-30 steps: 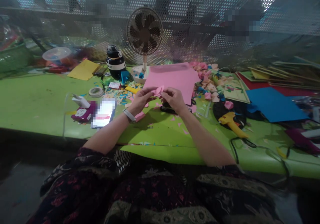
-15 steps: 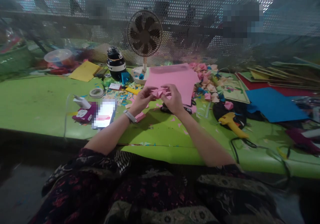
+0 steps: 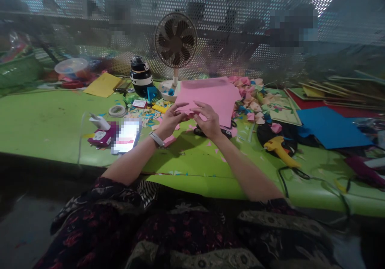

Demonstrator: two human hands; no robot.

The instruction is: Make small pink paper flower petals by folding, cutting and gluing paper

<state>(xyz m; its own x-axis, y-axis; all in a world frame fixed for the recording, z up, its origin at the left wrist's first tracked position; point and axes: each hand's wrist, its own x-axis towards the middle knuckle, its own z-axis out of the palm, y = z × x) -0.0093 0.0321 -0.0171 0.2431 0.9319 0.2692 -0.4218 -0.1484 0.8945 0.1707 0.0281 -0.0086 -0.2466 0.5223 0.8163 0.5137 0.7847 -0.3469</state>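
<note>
Between my two hands is a small piece of folded pink paper (image 3: 190, 113), held above the front part of the green table. My left hand (image 3: 171, 121), with a watch on its wrist, pinches the paper's left side. From the right, my right hand (image 3: 208, 120) grips it with thumb and fingers, and the fingers hide much of it. Just behind lies a large sheet of pink paper (image 3: 207, 90). Below my right hand a dark tool with black handles (image 3: 226, 132) is partly covered. Another pink paper piece (image 3: 169, 140) lies by my left wrist.
A lit phone (image 3: 126, 136) and a purple tape dispenser-like device (image 3: 100, 136) lie at left. A black bottle (image 3: 140, 78) and a fan (image 3: 176, 40) stand behind. At right are a yellow glue gun (image 3: 281, 150), blue paper (image 3: 332, 126) and heaped paper flowers (image 3: 248, 94).
The folded pink paper has turned in my fingers and shows less of its pleated shape. Both hands stay in nearly the same place, and the view has shifted slightly.
</note>
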